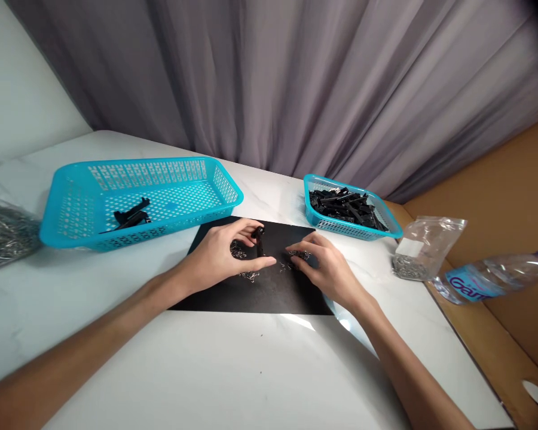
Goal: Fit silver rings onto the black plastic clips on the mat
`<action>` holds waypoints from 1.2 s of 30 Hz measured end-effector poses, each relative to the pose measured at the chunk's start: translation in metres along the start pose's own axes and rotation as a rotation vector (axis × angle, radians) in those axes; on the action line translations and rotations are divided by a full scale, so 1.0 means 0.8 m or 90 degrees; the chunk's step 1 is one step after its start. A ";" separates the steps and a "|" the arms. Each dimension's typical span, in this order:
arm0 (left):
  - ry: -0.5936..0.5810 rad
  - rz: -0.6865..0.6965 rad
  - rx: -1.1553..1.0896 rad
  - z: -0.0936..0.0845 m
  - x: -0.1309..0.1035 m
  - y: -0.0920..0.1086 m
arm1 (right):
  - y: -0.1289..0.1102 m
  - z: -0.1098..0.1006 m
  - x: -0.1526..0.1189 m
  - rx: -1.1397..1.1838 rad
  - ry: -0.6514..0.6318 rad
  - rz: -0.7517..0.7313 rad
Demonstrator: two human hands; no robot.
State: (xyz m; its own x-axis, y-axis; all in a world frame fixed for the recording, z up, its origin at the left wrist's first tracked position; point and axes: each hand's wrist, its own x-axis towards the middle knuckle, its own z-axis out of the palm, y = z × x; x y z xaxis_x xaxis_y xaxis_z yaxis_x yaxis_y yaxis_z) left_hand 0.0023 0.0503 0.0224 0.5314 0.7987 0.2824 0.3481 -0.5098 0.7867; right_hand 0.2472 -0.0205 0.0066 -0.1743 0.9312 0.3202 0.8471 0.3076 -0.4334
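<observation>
My left hand (219, 254) holds a small black plastic part (259, 239) between its fingers, above a black mat (264, 295). Under and beside that hand lies a pile of small metal pieces (250, 276). Over a second small metal pile (301, 255), on the mat's right part, my right hand (327, 266) has its thumb and fingertips bent down close to the pieces. Whether a piece sits between those fingertips is too small to tell.
A large blue basket (188, 222) with a few black parts stands at left, a smaller blue basket (354, 230) full of black parts at back right. Bags of metal pieces (6, 233) (412, 266) flank them. A bottle (497, 276) lies far right.
</observation>
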 end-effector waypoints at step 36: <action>-0.142 0.016 -0.161 0.011 -0.011 0.011 | -0.030 -0.005 0.000 0.369 0.027 0.127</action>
State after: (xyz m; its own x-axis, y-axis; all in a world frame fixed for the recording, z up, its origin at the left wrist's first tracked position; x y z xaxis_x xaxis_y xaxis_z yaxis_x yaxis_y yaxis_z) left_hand 0.0077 0.0362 0.0221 0.7033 0.6828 0.1979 0.1449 -0.4102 0.9004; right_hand 0.2285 -0.0288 0.0202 -0.0106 0.9767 0.2145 0.4479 0.1964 -0.8722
